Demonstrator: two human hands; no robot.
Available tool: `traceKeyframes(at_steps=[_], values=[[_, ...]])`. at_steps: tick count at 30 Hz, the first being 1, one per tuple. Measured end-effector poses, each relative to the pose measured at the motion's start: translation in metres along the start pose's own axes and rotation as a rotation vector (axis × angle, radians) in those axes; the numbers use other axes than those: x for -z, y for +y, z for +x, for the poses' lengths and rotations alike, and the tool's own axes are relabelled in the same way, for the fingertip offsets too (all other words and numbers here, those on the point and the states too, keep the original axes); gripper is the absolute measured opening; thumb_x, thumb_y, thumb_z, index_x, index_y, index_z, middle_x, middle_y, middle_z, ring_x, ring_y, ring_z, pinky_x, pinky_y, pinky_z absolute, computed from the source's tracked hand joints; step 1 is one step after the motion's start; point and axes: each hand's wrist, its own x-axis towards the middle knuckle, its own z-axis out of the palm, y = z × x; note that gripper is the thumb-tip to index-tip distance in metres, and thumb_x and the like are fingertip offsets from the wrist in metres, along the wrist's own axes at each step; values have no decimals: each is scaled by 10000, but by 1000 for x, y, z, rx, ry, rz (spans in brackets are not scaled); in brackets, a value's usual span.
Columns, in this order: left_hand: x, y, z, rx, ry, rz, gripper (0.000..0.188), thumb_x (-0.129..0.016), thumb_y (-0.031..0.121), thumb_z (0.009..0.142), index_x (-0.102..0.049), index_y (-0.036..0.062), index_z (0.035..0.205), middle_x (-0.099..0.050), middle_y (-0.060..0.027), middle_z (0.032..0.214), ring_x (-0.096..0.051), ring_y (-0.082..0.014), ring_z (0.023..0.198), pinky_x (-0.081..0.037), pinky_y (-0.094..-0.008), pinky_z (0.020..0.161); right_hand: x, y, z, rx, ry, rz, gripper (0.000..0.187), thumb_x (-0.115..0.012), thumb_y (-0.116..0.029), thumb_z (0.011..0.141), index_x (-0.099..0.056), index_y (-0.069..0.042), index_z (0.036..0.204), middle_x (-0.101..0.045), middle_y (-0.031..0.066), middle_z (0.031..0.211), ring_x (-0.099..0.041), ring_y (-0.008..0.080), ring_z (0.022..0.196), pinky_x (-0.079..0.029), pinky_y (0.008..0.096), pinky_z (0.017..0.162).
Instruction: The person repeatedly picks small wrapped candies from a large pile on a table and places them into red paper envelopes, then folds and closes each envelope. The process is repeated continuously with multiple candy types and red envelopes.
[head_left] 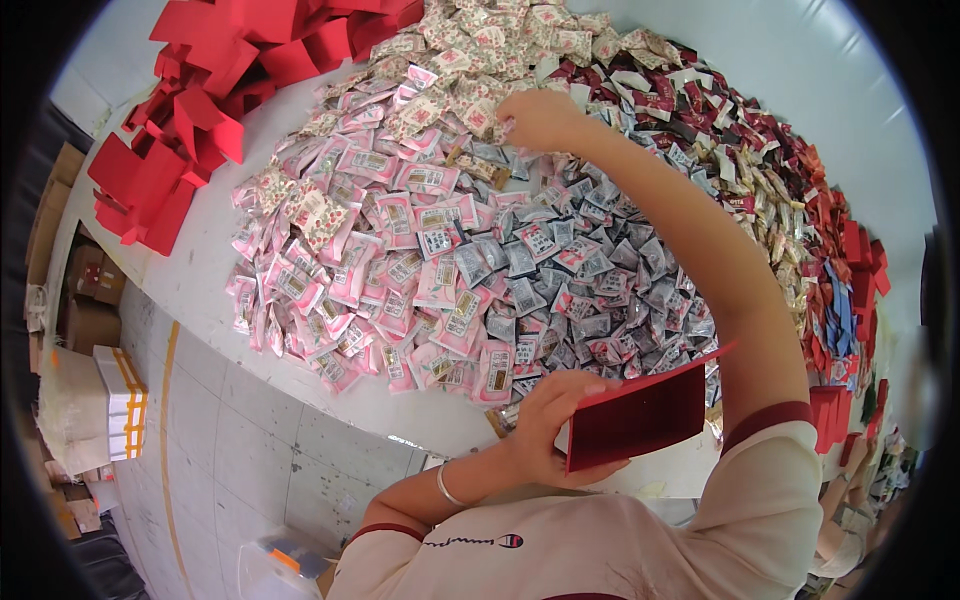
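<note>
We held a red box (640, 425) in our left hand (548, 430), the fingers wrapped around its left side and its open mouth turned up toward us, just beyond the near rim of the table. One thin flap of it stuck out toward the right, close to our right arm (700, 225). Our right hand (548, 120) was stretched to the far side, its fingertips down among cream floral packets (490, 45), just beyond a gold packet (480, 168); the fingers were bunched closely, but we could not tell whether they pinched anything. That arm arched over a bed of grey packets (590, 250), which filled the middle, so the room between our two hands was taken up by wrappers. Pink packets (345, 285) spread to the left and stopped short of the table's curved edge, where a strip of pale tabletop (215, 265) offered us room to move sideways. Beyond that strip, far left, red boxes (215, 125) lay in a heap along the edge. Dark red packets (700, 100) bounded the far right, and more red boxes stood near right, beyond our sleeve (765, 425). Past the near left edge we saw tiled floor (255, 420), with a taped white carton (120, 400) farther left.
</note>
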Motion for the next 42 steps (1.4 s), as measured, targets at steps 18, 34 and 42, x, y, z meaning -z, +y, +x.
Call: traceKeyframes(at_steps=[18, 34, 42], values=[[-10, -3, -4, 72, 45, -69, 600, -771, 129, 572, -495, -14, 1084, -565, -164, 986, -563, -278, 839, -447, -338, 703, 70, 28, -64, 58, 55, 722, 289, -642, -307, 764, -622, -75, 934, -620, 35, 824, -592, 90, 756, -461, 281, 609], [-76, 16, -10, 489, -450, -208, 833, -770, 124, 621, -287, 29, 1293, -485, -114, 1166, -496, -212, 1079, -394, -358, 910, 47, -79, -395, 197, 568, 215, 326, -667, -93, 658, -590, -89, 975, -555, 89, 902, -582, 230, 737, -480, 299, 598], [-89, 9, -21, 399, -590, -144, 847, -805, 160, 584, -332, 1, 1269, -469, -125, 1186, -489, -212, 1066, -389, -331, 900, 48, -89, -421, 12, 92, 389, 409, -694, -170, 659, -550, -96, 1034, -505, 80, 901, -546, 241, 754, -455, 328, 599]])
